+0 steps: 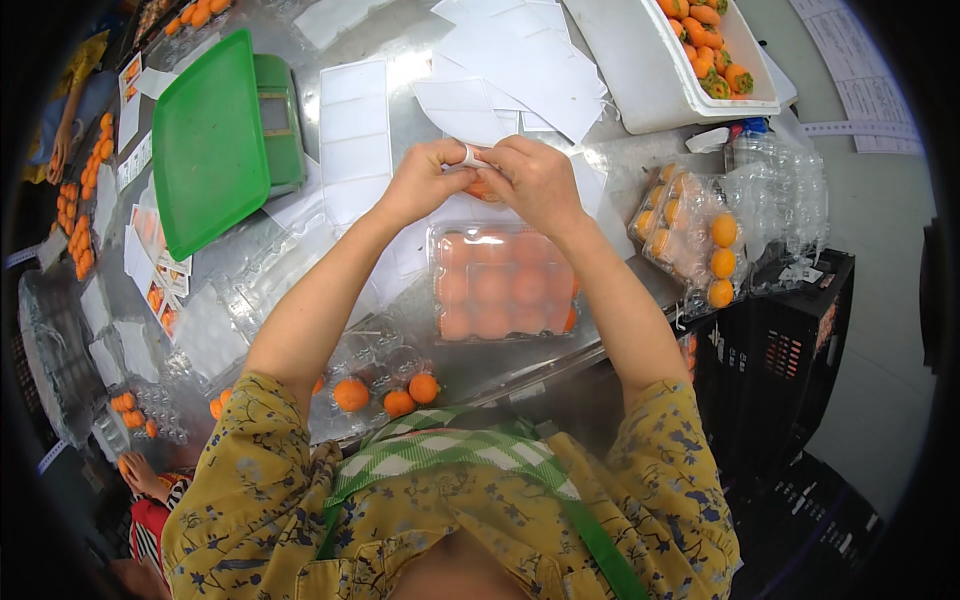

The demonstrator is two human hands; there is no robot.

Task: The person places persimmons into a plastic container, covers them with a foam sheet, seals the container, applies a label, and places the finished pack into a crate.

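Both hands meet over the metal table, above a clear plastic clamshell holding rows of orange fruit under a pale sheet. My left hand and my right hand pinch a small curled label between thumbs and fingers. The label looks white on one side, with orange print showing below the fingertips. Just beyond the hands lie white backing sheets, spread and overlapping. A strip of white labels lies to the left of them.
A green scale stands at the left. At the right are a foam box of persimmons, a partly filled clamshell and stacked empty trays. Loose oranges sit in a tray near the apron. Other people's hands show at far left.
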